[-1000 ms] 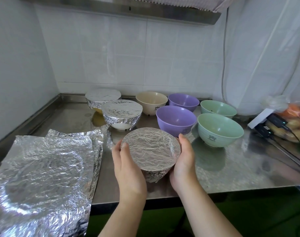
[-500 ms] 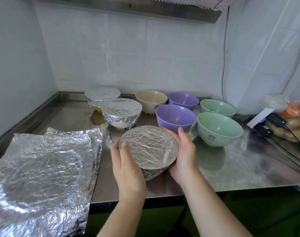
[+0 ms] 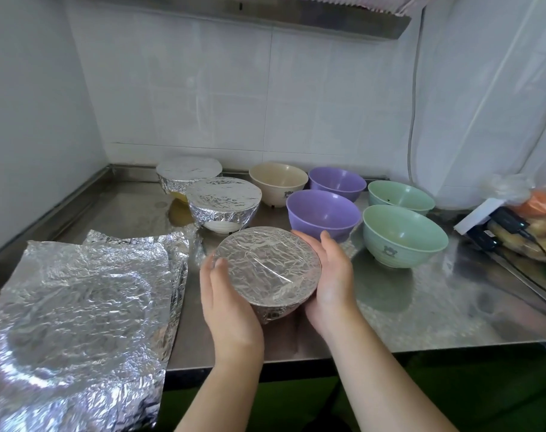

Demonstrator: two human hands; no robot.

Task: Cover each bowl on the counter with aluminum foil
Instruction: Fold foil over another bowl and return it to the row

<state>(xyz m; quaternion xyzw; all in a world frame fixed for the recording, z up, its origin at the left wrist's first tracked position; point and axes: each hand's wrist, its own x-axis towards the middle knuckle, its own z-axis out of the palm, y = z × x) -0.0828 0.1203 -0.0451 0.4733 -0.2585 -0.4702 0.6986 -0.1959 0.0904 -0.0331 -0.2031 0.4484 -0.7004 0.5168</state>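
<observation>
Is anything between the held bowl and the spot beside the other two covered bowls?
Nothing visible blocks it. The foil-covered bowl, held between left hand and right hand, has bare counter up to the nearer covered bowl; foil sheets lie left.

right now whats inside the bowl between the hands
Nothing inside shows. Crinkled foil covers the whole mouth of the held bowl and wraps down its sides, so any contents are hidden. The left hand and right hand cup its sides.

Foil sheets (image 3: 78, 322) cut off at left edge
</observation>
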